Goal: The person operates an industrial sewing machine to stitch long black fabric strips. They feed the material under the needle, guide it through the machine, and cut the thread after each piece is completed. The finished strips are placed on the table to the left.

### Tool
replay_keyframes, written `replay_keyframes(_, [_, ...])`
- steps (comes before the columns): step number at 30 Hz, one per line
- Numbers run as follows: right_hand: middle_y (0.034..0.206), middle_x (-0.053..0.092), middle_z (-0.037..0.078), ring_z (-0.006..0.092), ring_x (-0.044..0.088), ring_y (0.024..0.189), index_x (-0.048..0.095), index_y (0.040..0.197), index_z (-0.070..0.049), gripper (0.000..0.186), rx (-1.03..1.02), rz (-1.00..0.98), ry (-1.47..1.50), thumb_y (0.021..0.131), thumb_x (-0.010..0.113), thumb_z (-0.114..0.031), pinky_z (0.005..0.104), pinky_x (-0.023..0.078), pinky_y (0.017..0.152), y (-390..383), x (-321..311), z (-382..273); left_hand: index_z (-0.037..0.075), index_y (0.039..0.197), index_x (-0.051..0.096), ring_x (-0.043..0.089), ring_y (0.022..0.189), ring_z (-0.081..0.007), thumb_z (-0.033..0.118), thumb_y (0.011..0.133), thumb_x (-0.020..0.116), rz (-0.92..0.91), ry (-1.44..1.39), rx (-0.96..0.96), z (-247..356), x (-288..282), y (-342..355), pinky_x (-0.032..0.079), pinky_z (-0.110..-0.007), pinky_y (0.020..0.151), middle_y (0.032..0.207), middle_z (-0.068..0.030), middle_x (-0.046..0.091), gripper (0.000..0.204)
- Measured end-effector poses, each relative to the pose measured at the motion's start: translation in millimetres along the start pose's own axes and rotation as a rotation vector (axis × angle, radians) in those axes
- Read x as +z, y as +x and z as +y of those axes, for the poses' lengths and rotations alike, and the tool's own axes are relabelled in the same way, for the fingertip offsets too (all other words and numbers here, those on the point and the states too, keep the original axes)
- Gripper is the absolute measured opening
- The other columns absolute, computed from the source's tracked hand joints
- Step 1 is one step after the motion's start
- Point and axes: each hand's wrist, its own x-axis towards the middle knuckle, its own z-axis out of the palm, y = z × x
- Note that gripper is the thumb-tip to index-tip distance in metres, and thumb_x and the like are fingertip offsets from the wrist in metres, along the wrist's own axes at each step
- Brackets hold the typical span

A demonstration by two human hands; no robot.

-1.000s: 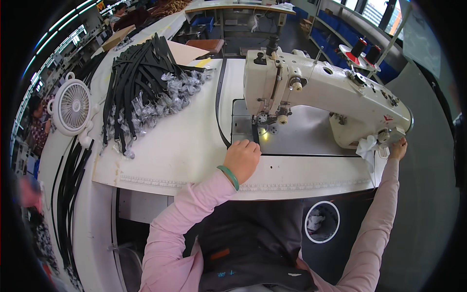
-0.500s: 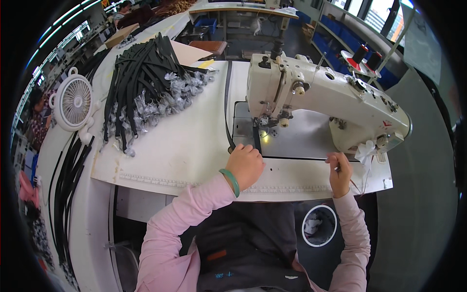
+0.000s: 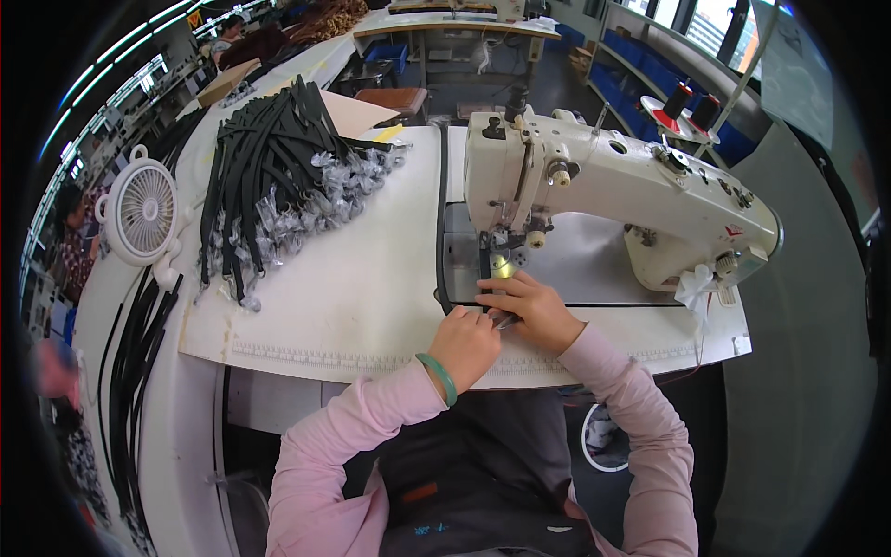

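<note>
A long black strap [image 3: 443, 213] runs from the table's far edge toward me, loops at the near end, and goes up under the sewing machine's [image 3: 594, 172] needle area. My left hand [image 3: 464, 345] is closed on the strap's near loop, just in front of the metal machine bed. My right hand [image 3: 540, 311] is beside it, its forefinger lying along the strap section below the needle. Its thumb and lower fingers are curled around a small greyish thing, mostly hidden, close to my left fingertips. A small lamp lights the spot by the needle.
On the left of the white table [image 3: 353, 320] lies a pile of black straps [image 3: 278, 139] with clear plastic-wrapped ends. Beyond it stands a white fan [image 3: 144, 209]. Thread spools [image 3: 680, 97] stand behind the machine. A round white-rimmed bin [image 3: 605, 436] is below the table.
My right hand has moved left from the machine's right end to the strap beside my left hand. My left hand has come slightly nearer to me, still on the strap.
</note>
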Motion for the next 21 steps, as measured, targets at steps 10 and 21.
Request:
replay_keyframes(10, [0.104, 0.061, 0.001, 0.0233, 0.053, 0.08, 0.066, 0.091, -0.009, 0.028, -0.021, 0.034, 0.06, 0.064, 0.068, -0.005, 0.0318, 0.048, 0.068, -6.4, 6.3, 5.2, 0.0, 0.077, 0.06, 0.055, 0.061, -0.0162, 0.006, 0.067, 0.055, -0.027, -0.066, 0.07, 15.1, -10.1, -12.9, 0.039, -0.028, 0.062, 0.065, -0.0047, 0.055, 0.013])
replay_keyframes(21, [0.101, 0.06, 0.001, 0.0208, 0.053, 0.077, 0.064, 0.089, -0.01, 0.028, -0.194, -0.063, -0.007, 0.061, 0.069, -0.008, 0.0317, 0.049, 0.063, -17.6, 0.3, 1.3, -0.006, 0.09, 0.06, 0.049, 0.054, -0.0133, 0.013, 0.072, 0.061, -0.064, -0.115, 0.178, 64.0, -40.1, -55.6, 0.036, -0.026, 0.055, 0.06, -0.0015, 0.049, 0.026])
